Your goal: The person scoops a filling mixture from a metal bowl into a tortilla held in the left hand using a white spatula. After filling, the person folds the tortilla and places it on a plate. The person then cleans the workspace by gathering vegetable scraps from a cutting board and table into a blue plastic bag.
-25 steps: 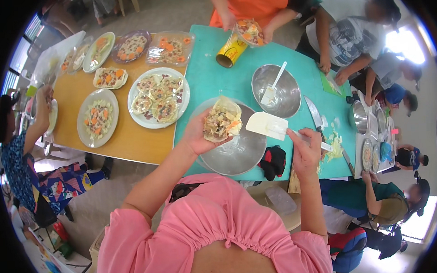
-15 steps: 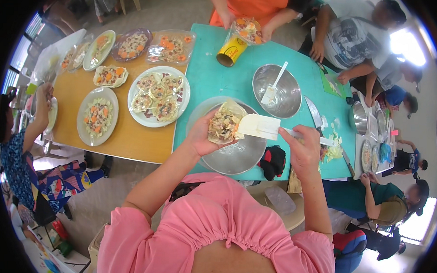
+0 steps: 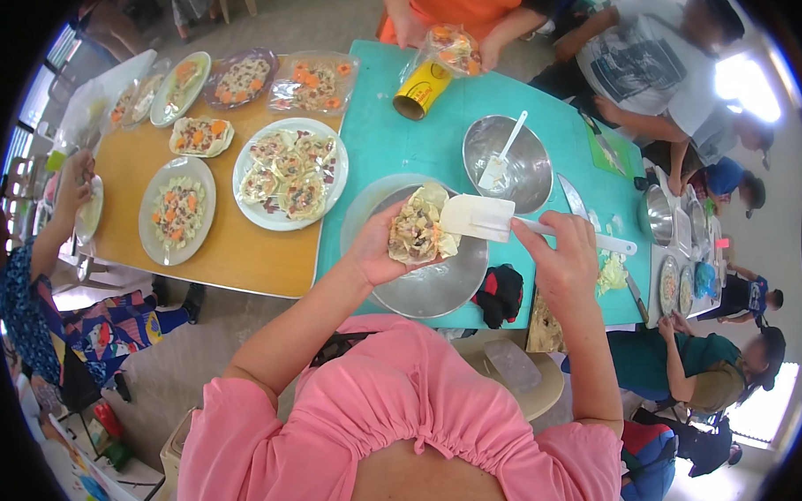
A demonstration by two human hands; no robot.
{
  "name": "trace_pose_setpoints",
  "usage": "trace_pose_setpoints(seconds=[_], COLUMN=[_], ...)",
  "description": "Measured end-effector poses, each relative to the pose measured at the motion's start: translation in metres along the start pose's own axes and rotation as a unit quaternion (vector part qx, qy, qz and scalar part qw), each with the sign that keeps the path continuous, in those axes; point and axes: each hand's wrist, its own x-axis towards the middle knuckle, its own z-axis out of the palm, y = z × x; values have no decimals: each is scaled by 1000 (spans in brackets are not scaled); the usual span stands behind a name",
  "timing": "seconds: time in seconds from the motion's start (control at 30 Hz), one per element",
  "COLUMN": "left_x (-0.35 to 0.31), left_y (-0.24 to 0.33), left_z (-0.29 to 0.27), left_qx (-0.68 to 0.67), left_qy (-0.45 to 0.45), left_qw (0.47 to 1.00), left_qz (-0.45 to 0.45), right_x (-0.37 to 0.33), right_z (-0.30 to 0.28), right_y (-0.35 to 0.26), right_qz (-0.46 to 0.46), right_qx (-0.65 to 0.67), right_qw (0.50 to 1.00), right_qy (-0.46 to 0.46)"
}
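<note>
Over a large metal bowl (image 3: 438,295), my left hand (image 3: 376,248) cups a cabbage leaf (image 3: 431,196) heaped with a chopped, dark-flecked mixture (image 3: 418,227). My right hand (image 3: 562,249) is closed round the handle of a white spatula (image 3: 478,218). The flat blade sits against the right edge of the filled leaf. To the left, a white plate (image 3: 241,172) carries several filled portions topped with pale pieces. A second metal bowl (image 3: 533,197) stands beyond my right hand, with another white spatula (image 3: 509,145) leaning inside.
A knife (image 3: 573,198) lies right of the second bowl, near cabbage scraps (image 3: 611,273). A black and red cloth item (image 3: 501,296) rests at the table's near edge. A yellow can (image 3: 422,91) lies ahead, by a person in an orange apron (image 3: 463,5) holding a wrapped dish. Several filled plates (image 3: 178,249) sit left.
My right hand and the spatula have shifted slightly right and upward, and the filled leaf in my left hand has tilted and moved a little right. The person at upper right has leaned back.
</note>
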Motion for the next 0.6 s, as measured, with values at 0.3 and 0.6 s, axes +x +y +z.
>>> trace_pose_setpoints(seconds=[0.3, 0.6], left_x=[3, 6], left_y=[1, -3], left_z=[-1, 3], left_qx=[-31, -1], left_qy=[7, 9], left_qw=[999, 1000], left_qz=[16, 26], right_x=[7, 12], right_z=[-14, -7], right_y=[-1, -2], right_qz=[-4, 4], right_qx=[43, 25], right_qw=[998, 999], right_qy=[-53, -45])
